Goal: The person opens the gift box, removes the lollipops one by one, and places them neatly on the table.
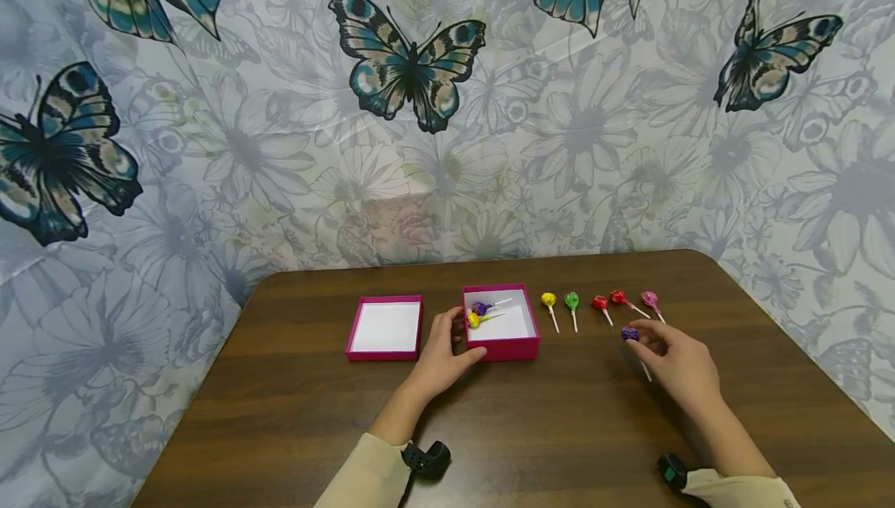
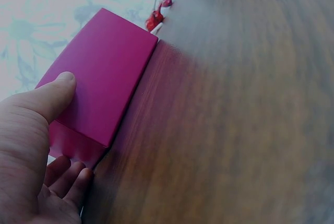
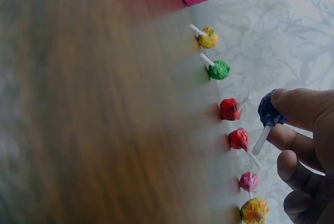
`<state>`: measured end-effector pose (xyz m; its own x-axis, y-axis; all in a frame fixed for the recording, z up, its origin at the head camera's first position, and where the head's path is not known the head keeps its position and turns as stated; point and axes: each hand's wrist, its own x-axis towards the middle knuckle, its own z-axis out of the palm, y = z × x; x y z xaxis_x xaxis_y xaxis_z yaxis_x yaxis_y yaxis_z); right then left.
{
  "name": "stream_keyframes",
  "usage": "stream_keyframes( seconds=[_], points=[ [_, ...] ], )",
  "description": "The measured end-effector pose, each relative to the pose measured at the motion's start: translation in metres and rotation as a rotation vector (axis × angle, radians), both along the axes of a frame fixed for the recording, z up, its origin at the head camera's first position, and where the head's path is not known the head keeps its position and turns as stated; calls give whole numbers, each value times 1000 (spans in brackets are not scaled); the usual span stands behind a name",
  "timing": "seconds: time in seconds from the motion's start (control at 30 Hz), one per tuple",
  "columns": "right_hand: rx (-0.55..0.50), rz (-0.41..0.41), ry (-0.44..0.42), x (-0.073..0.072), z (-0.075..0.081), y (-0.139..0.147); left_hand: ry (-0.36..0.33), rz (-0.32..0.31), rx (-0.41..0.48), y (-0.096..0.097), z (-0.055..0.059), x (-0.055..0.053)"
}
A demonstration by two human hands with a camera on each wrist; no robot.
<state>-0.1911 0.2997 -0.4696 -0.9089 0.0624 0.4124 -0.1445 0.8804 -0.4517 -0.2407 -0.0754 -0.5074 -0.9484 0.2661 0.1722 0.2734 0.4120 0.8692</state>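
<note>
My right hand (image 1: 674,364) pinches a purple lollipop (image 1: 630,334) by its wrapped head, held above the table, its white stick pointing down. The right wrist view shows thumb and forefinger on that purple lollipop (image 3: 270,110). My left hand (image 1: 440,353) grips the near left corner of an open pink box (image 1: 513,349), thumb on the front wall and fingers along the left side. Inside the box lie a purple lollipop (image 1: 480,308) and a yellow one (image 1: 475,320). In the left wrist view, the box's front wall (image 2: 112,72) shows under the thumb.
Left of the box lies its pink-rimmed lid (image 1: 384,328), white inside up. To the right stretches a row: yellow (image 1: 548,300), green (image 1: 572,300), two red (image 1: 600,303) and pink (image 1: 649,299) lollipops. A yellow-orange lollipop (image 3: 254,211) shows in the right wrist view.
</note>
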Motion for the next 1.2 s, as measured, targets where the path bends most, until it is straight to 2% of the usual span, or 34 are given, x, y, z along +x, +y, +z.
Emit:
stream_keyframes(
  seconds=[0.3,0.6,0.8,1.2],
  points=[
    [38,-64,-51,3,-6,7,-3,-2,0,-1,0,1],
    [56,-77,-64,4,-10,10,2,-5,-6,0,0,0],
    [63,-82,-104,4,-12,10,7,-5,-3,-1,-1,0],
    [75,-85,-70,3,-18,10,-27,2,-28,-1,-1,-1]
  ],
)
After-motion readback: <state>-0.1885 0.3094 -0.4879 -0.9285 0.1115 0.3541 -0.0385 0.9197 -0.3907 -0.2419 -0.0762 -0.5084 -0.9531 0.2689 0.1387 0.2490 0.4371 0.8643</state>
